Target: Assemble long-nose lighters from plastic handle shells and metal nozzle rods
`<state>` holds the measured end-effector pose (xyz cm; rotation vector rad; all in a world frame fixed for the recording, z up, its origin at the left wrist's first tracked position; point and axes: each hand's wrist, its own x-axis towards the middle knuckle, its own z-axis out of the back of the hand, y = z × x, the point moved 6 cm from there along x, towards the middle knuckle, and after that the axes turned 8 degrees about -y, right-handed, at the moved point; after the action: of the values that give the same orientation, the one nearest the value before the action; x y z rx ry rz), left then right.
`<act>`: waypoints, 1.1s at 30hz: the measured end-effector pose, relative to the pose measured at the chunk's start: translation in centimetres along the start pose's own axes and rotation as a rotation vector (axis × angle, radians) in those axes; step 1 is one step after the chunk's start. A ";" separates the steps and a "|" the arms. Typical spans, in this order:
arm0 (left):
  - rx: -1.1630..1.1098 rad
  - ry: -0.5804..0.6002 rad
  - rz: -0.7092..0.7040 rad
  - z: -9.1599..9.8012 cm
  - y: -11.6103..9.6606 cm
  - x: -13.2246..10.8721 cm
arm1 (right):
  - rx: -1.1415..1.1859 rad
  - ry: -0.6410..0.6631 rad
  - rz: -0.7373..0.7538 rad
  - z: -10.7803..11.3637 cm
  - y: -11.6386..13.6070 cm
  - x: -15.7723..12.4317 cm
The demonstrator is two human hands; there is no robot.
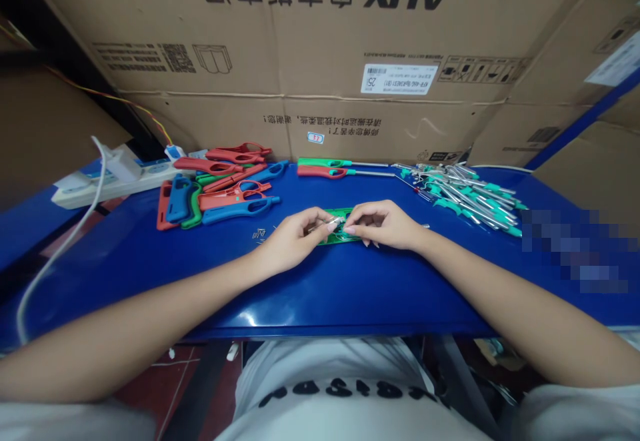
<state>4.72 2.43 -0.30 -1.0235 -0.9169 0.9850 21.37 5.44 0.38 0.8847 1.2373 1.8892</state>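
A green lighter casing half [329, 240] lies on the blue table between my hands, partly covered by them. My left hand [306, 233] is closed in a pinch on a small silvery metal part [336, 221], held just over the casing. Thumb and fingers of my right hand [376, 224] also pinch together at the casing, beside that part. Whatever sits between the right fingertips is too small and hidden to name. Small screws [259, 234] lie on the table left of my left hand.
Red, blue and green casings [235, 204] are heaped at the left, near a white power strip [90, 191]. Two long-necked lighters [330, 172] lie behind my hands. Metal tubes with teal parts [475, 194] and a screwdriver [424, 193] lie right. A cardboard sheet [240, 74] stands behind.
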 end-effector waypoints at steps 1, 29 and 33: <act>0.003 0.003 0.002 0.0 0.0 0.0 | -0.007 0.004 0.022 0.0 0.1 0.0; 0.074 -0.004 -0.022 0.1 0.2 -0.1 | 0.056 0.014 0.036 0.1 0.0 0.2; 0.101 -0.007 -0.039 0.1 0.3 -0.1 | 0.034 0.021 0.047 0.1 0.2 0.2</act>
<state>4.56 2.39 -0.54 -0.9146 -0.8809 0.9929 21.31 5.56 0.62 0.9219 1.2752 1.9235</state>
